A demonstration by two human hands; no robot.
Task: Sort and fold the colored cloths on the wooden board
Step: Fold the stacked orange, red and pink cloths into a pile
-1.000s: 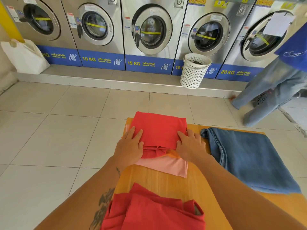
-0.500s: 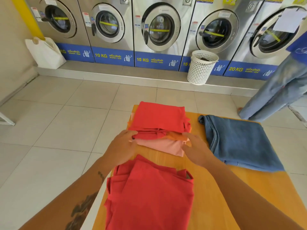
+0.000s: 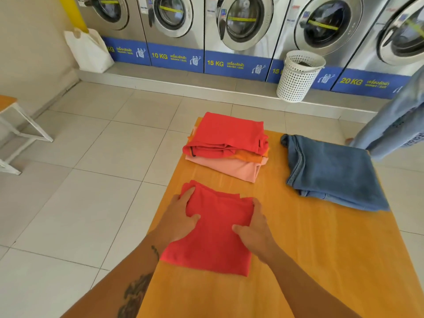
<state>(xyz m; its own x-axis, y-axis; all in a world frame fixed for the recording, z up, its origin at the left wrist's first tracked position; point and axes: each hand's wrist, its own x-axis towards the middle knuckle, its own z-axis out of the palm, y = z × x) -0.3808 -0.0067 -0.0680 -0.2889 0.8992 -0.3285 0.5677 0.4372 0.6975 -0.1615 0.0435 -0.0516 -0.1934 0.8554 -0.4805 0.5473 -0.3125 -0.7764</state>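
A folded red cloth (image 3: 215, 232) lies near me on the wooden board (image 3: 321, 260). My left hand (image 3: 181, 216) grips its left edge, thumb on top. My right hand (image 3: 254, 232) holds its right edge the same way. Farther off, at the board's far left corner, sits a stack: a folded red cloth (image 3: 229, 134) on top, an orange layer (image 3: 247, 156) under it, and a pink cloth (image 3: 231, 167) at the bottom. A folded blue denim piece (image 3: 335, 173) lies on the board's right side.
A row of washing machines (image 3: 241, 26) lines the far wall. A white perforated basket (image 3: 298, 75) stands on the step before them, a white bag (image 3: 88, 50) at the left. A person in jeans (image 3: 394, 120) stands at the right. A bench (image 3: 13, 125) is at the left.
My hands left the far stack and came back onto the near red cloth, taking hold of its two sides. The view tilted down and nearer.
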